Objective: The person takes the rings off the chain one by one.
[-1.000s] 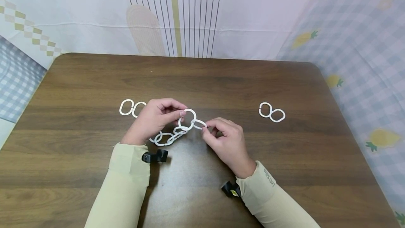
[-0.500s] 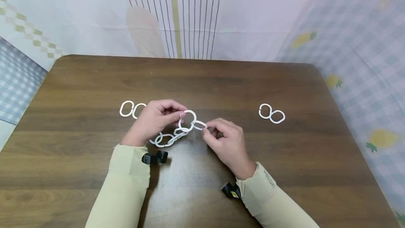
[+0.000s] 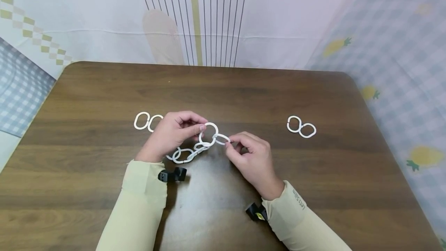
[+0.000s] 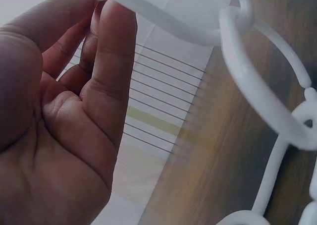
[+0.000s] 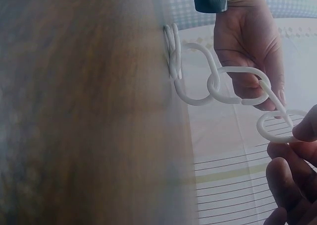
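Brown wood grain across most of the head view: a table [image 3: 348,173] with rounded far corners. Behind, along the top of the frame, a white cloth [image 3: 278,14] printed with thin dark lines and an olive band. Down the right edge, a blue-and-white checked cloth [image 3: 393,22] with a yellow pineapple print; at the left edge, a smaller stretch of blue check [image 3: 21,88].

At lower left of centre, a pale yellow-green left sleeve [image 3: 139,216]; at lower right of centre, a matching right sleeve [image 3: 299,224] with small dark lettering near the cuff.

Close to the middle of the frame, the left hand [image 3: 172,133], thumb and forefinger pinching a left-held link [image 3: 218,131]. Just right of the middle, the right hand [image 3: 254,160], also with thumb and forefinger pinching, on a right-held link [image 3: 224,135].

At centre, including both pinched links, a white plastic chain [image 3: 198,151] of oval links, trailing to the lower left, partly hidden by the left wrist; far end down at the tabletop in the right wrist view. Right of centre, well apart from the right hand, a joined pair of white links [image 3: 300,128] on the table; left of centre, another white pair [image 3: 148,121], partly covered by the left hand.

At the cuffs, a black left wrist camera [image 3: 173,174] and right wrist camera [image 3: 256,212].
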{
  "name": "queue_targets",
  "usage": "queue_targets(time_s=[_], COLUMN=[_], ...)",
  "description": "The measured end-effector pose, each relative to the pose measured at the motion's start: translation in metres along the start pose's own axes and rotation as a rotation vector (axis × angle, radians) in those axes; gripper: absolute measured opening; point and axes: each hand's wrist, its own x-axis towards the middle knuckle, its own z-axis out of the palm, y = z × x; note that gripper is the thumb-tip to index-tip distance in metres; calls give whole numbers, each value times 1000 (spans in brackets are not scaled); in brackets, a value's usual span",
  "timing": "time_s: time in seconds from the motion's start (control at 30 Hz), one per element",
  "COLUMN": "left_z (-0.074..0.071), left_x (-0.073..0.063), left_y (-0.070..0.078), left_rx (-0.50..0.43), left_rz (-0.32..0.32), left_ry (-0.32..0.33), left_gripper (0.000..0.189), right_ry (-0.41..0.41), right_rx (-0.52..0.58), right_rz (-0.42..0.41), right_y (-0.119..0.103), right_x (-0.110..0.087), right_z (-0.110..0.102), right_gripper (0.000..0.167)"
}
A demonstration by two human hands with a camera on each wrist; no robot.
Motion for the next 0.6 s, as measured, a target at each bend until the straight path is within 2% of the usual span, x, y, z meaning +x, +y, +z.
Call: queue_targets(time_s=[0.27, 0.6], left_z=[1, 0], left_x=[0, 1], left_y=[0, 1], left_rx=[-12, 16], left_rz=[11, 18], left_ry=[6, 12], left_gripper=[21, 21], right_ry=[-11, -32], right_rx=[-46, -97], right_rz=[4, 35], right_y=[0, 2], right_x=[1, 1], right_z=[-1, -2], right_gripper=[12, 9])
